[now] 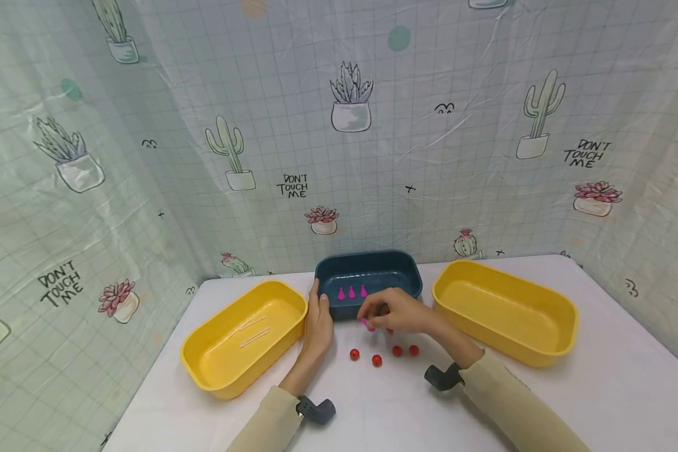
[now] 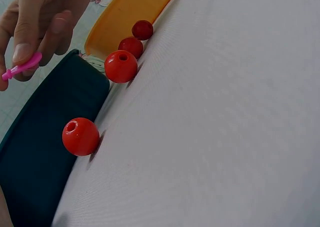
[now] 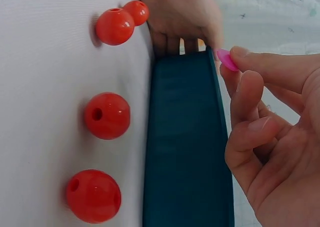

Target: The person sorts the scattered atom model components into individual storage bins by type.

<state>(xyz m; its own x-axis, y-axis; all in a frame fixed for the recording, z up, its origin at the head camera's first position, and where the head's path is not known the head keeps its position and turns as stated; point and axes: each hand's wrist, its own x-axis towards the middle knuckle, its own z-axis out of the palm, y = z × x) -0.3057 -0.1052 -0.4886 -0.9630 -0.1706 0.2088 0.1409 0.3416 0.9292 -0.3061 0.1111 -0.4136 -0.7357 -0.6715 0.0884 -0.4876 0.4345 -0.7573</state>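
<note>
My right hand pinches a small pink teardrop-shaped piece with a narrow ridged end between thumb and index finger. It hovers just above the near wall of the dark blue bin. Three similar pink pieces stand out in a row inside that bin. My left hand rests against the bin's left end, its fingers extended along the wall; the fingertips are partly hidden. Several red beads with holes lie on the white table in front of the bin, one partly covered by the right hand.
To the left, a yellow bin holds a few thin pale sticks. Another yellow bin stands on the right. Behind the white table hangs a curtain printed with potted cacti.
</note>
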